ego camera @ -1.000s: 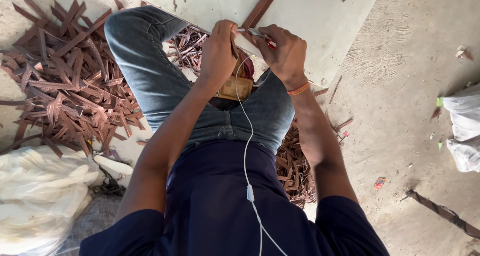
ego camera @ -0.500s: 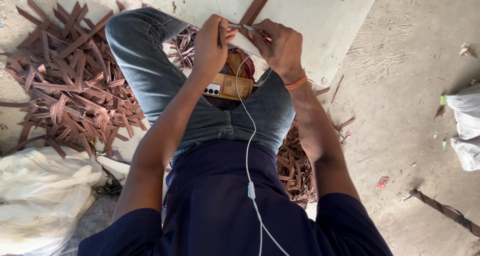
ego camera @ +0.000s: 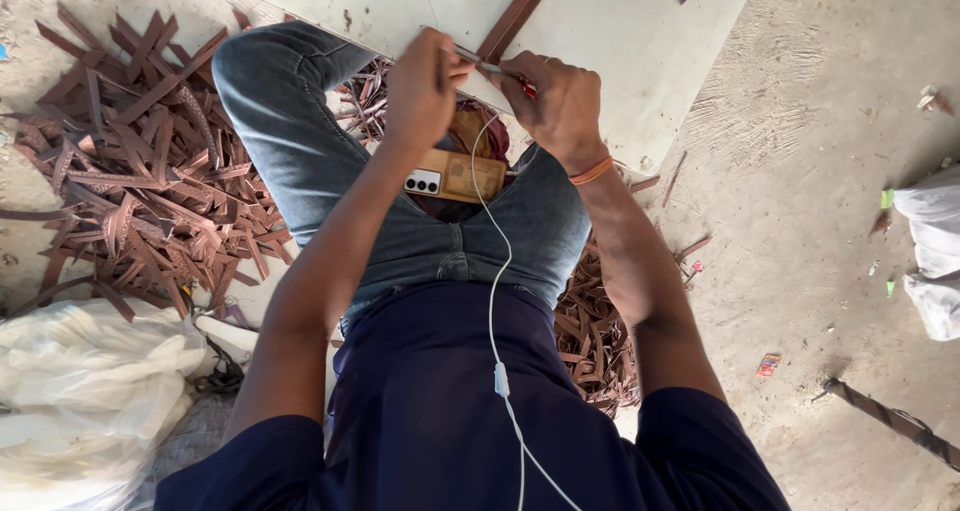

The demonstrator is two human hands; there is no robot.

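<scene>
Thin strip (ego camera: 478, 63), pale and narrow, sits pinched between your two hands right at the near edge of the white board (ego camera: 620, 41), just above your knees. Your left hand (ego camera: 425, 86) has its fingers curled tight on one end; your right hand (ego camera: 555, 101) grips the other end, fingers closed, with something small and red showing in that fist, too small to tell what. One long brown strip (ego camera: 515, 16) lies on the board just past your knuckles. One phone (ego camera: 455, 178) rests in your lap, one white earphone cable (ego camera: 495, 301) running up from it. A big heap of brown offcuts (ego camera: 140, 181) crowds your left side, a second heap (ego camera: 595, 331) sits under your right thigh. White sacks (ego camera: 90, 391) block the near left, two more white bags (ego camera: 930, 251) at the far right edge. Open concrete floor (ego camera: 800, 201) lies to your right.
</scene>
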